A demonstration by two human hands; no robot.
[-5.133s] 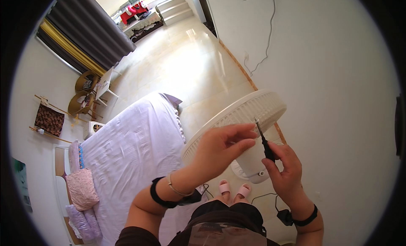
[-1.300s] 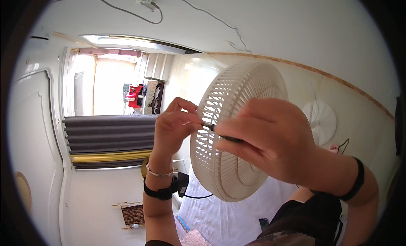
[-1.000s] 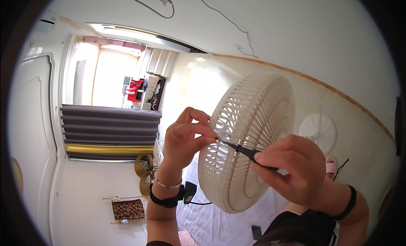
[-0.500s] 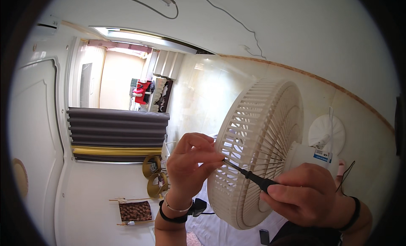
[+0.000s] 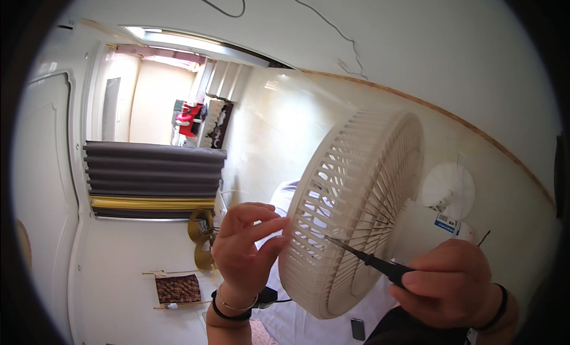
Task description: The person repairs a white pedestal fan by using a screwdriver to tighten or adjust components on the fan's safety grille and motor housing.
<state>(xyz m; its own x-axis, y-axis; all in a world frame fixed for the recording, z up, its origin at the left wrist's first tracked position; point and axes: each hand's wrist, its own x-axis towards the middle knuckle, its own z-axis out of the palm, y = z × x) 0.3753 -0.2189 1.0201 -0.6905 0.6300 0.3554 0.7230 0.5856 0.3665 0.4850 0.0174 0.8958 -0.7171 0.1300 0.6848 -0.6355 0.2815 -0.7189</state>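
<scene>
My right hand (image 5: 448, 280) is closed around the black handle of a screwdriver (image 5: 389, 268). The dark shaft points up and left, its tip in front of the slatted side of a white fan (image 5: 362, 211). At the fan's left rim is my left hand (image 5: 243, 244), thumb and forefinger drawn together near the cage edge. Anything small between those fingertips is hidden. The fan's round cage is seen from behind at an angle, and its motor housing (image 5: 415, 229) with a blue-and-white label sits just above my right hand.
Behind the fan is a white round disc (image 5: 449, 191). A black phone (image 5: 357, 329) lies on the pale sheet (image 5: 314, 324) below. Farther left are a dark curtain (image 5: 154, 173) with a yellow band and two gold round objects (image 5: 202, 238). A cable (image 5: 323, 21) runs along the pale wall.
My left fingers have come off the screwdriver tip and moved left to the fan's rim. The screwdriver, still in my right hand, has its tip bare and slightly lower. The whole view has shifted slightly.
</scene>
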